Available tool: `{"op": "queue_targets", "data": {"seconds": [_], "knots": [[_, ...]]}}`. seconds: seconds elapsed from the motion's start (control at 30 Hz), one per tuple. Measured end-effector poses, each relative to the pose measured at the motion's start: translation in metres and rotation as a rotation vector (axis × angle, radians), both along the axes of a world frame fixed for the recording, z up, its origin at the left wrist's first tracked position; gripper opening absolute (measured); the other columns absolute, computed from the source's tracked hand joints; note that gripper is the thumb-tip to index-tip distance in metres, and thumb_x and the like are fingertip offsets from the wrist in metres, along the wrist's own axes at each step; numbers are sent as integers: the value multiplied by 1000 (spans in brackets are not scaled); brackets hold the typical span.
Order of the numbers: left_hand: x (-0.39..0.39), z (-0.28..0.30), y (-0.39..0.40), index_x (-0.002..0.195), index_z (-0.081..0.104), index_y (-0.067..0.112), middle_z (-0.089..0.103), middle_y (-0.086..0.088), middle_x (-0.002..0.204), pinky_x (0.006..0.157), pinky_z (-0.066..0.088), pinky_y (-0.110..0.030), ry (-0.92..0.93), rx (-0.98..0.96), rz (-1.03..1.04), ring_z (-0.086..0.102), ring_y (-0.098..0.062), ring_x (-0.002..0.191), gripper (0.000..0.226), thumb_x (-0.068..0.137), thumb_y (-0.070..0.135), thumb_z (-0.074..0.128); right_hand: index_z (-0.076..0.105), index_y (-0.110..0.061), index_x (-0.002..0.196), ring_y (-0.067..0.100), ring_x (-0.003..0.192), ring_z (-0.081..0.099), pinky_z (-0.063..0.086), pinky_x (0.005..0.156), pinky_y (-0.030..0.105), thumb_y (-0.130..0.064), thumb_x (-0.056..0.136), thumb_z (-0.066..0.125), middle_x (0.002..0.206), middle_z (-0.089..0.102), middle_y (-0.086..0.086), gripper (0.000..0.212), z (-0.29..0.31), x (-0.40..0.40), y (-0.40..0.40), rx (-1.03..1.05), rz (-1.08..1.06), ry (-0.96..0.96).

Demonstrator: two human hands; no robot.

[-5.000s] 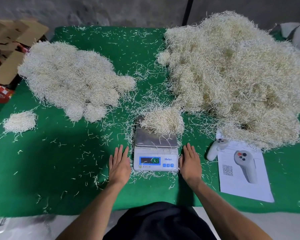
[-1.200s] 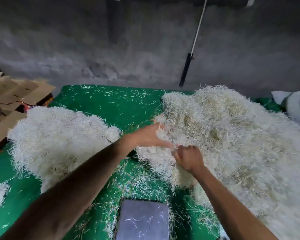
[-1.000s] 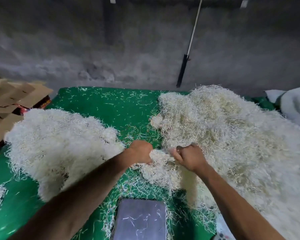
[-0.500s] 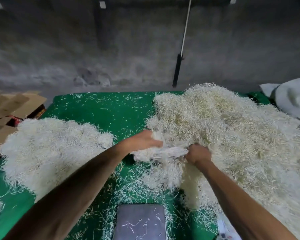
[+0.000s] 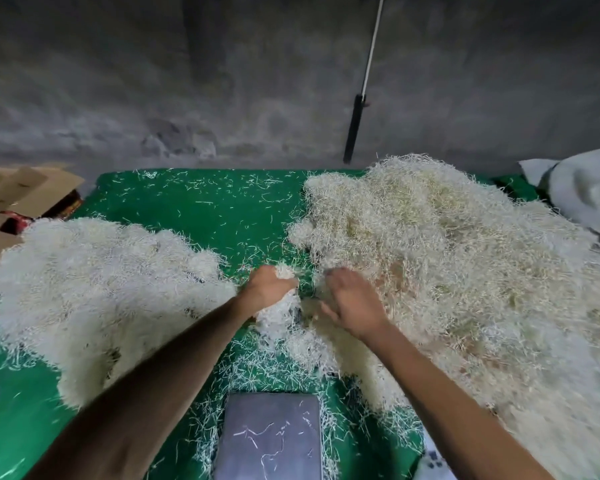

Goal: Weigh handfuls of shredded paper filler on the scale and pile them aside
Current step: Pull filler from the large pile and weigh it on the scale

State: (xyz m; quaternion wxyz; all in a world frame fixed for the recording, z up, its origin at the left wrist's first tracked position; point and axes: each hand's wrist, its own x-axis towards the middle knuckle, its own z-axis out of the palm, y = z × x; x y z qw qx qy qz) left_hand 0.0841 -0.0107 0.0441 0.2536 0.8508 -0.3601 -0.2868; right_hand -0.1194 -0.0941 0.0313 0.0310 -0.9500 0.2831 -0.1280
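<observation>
Landmark: the scale (image 5: 272, 436), at the bottom centre of the bench (image 5: 201, 209), which carries a green cover. Only the scale's grey platform shows; its front and display are cut off by the lower frame edge. A few loose paper strands lie on the platform.

Far left of the scale, flattened cardboard (image 5: 18, 188) lies at the bench edge, partly cut off by the frame.

Left of and beyond the scale lies the weighed pile (image 5: 94, 289) of shredded paper filler. Its near edge is blurred, and the left forearm hides part of it.

Directly beyond the scale, the left hand (image 5: 269, 289) grips a handful of filler (image 5: 279, 315); the fingers curl round the strands, and the fingertips are buried in them. The handful hangs down towards the bench.

Just right of it, the right hand (image 5: 352, 303) is seen from the back, with its fingers extended down into the paper. The fingertips are hidden, so it cannot be determined whether this grip holds any strands.

Right of and beyond the scale lies the large supply pile (image 5: 447, 271), which runs past the right frame edge.

Far right, a pale bundle of cloth or sacking (image 5: 582, 188) is partly cut off; its nature cannot be made out.
</observation>
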Motion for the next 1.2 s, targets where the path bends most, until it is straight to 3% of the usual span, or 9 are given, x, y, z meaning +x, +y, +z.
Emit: {"op": "queue_targets", "data": {"seconds": [0.2,0.4,0.53,0.63,0.73,0.77,0.83,1.0,1.2], "knots": [[24,34,18,134,51,8,58,0,68,65,54,-16,219,-225,135,44,0,52,70,84,52,74,7,-19,163,36,145,36,21,125,54,-52,90,70,169,16,12,102,-82,21,45,362,-42,407],[44,51,41,146,25,-14,61,-17,103,66,60,-31,193,-191,-52,69,-11,79,118,75,64,77,60,-23,130,24,143,38,26,123,50,-34,99,59,153,45,2,32,-116,17,46,209,-61,434],[36,10,49,159,15,5,23,-26,161,115,38,-47,135,70,-193,38,-37,143,126,68,56,87,70,-25,115,21,143,35,19,122,47,-45,92,66,151,46,-5,31,-74,35,33,306,-72,-89],[14,-11,45,153,36,13,46,-19,151,111,43,-51,273,5,-237,52,-30,134,102,70,36,91,63,-21,133,20,144,35,21,123,50,-52,93,47,157,43,-2,53,-35,41,27,417,-42,-295],[0,-10,34,142,47,13,71,-14,112,76,63,-46,357,-154,-80,50,-10,70,78,78,35,86,43,-16,150,22,124,59,47,111,50,-44,100,47,142,57,9,58,-23,28,22,497,-84,-234],[-1,1,29,149,37,14,67,-14,115,78,59,-31,364,-194,18,56,-20,109,91,76,42,85,38,-16,151,19,101,68,59,94,43,-37,102,51,121,67,9,55,-25,19,19,480,-96,-163],[7,25,18,155,25,15,52,-13,137,88,44,-24,413,-310,166,56,-17,105,109,69,52,82,32,-22,152,8,66,59,55,64,23,-30,104,55,85,64,-3,53,-35,-2,15,412,-85,13],[34,92,-6,150,31,18,31,-10,154,109,31,-47,661,-510,440,36,-29,132,94,69,38,75,60,-13,119,12,88,58,55,89,28,-16,98,59,106,64,0,21,-66,-39,8,279,-205,297],[30,101,-1,157,27,27,23,-6,164,115,27,-53,792,-517,508,26,-29,147,88,82,53,66,59,-15,129,19,106,60,50,99,35,-58,95,60,124,63,3,55,-28,-15,6,239,-206,111]]}}
